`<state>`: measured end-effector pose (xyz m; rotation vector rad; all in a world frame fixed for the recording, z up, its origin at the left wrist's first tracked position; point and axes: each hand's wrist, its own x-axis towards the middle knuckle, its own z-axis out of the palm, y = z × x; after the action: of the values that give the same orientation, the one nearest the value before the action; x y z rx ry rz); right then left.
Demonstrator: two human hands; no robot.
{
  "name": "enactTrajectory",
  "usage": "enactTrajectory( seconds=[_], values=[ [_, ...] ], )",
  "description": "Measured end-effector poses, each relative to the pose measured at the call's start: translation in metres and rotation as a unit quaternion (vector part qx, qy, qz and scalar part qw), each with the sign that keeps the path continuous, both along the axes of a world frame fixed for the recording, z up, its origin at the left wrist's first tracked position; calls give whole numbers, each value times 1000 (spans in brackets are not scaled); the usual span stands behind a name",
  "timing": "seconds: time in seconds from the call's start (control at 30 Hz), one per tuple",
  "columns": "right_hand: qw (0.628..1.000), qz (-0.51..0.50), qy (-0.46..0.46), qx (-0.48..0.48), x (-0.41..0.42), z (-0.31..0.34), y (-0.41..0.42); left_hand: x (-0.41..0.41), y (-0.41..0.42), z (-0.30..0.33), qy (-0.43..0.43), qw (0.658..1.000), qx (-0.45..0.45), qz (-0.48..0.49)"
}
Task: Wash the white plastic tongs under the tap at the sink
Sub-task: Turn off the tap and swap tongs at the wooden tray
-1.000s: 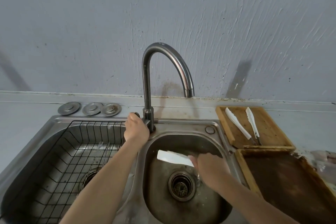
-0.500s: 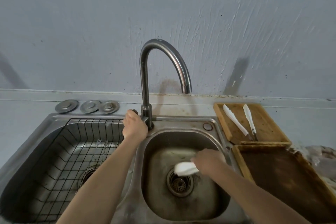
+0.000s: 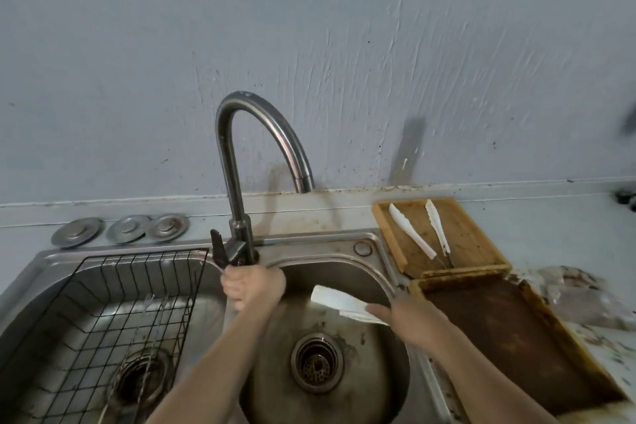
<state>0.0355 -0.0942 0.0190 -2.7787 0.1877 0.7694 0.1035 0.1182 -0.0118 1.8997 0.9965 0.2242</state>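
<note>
**Handling the White Plastic Tongs at the Right Basin**

At the lower centre of the frame, both forearms reach up from the bottom edge over the sink (image 3: 377, 244). The right hand (image 3: 411, 323) is wrapped around one end of the white plastic tongs (image 3: 339, 299), fingers curled over them, palm down. The tongs lie low inside the right basin, centre right of the frame, above the drain strainer (image 3: 316, 365), their free end pointing toward upper left. They sit forward of the spout; no water stream is visible.

Handling judgement: the tongs appear light, thin and springy, and probably slick when wet. Hold near the hinge end so both blades stay exposed to the flow; a firm pinch should prevent slipping.

The left hand (image 3: 253, 287) is clenched at the base of the tap (image 3: 237, 162), just below the dark lever (image 3: 218, 251). Whether it grips the lever or the tap body cannot be told.

Left of centre, a black wire basket (image 3: 103, 286) sits in the left basin. Further back at upper right, a wooden tray (image 3: 464, 234) on the counter (image 3: 550, 217) carries two more tongs (image 3: 411, 231).
</note>
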Motion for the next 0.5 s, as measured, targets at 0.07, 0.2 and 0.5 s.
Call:
enactTrajectory(
  seconds=[0.07,0.2,0.5],
  values=[
    [992,-83,-69,59,6,4,-27,-5,-29,-4,48,994,15,-93],
    [957,-178,-216,73,22,15,-77,5,-73,-4,34,932,37,-359],
    [938,-250,-242,-7,64,-5,-130,33,-146,13,-47,766,175,-617]
  ],
)
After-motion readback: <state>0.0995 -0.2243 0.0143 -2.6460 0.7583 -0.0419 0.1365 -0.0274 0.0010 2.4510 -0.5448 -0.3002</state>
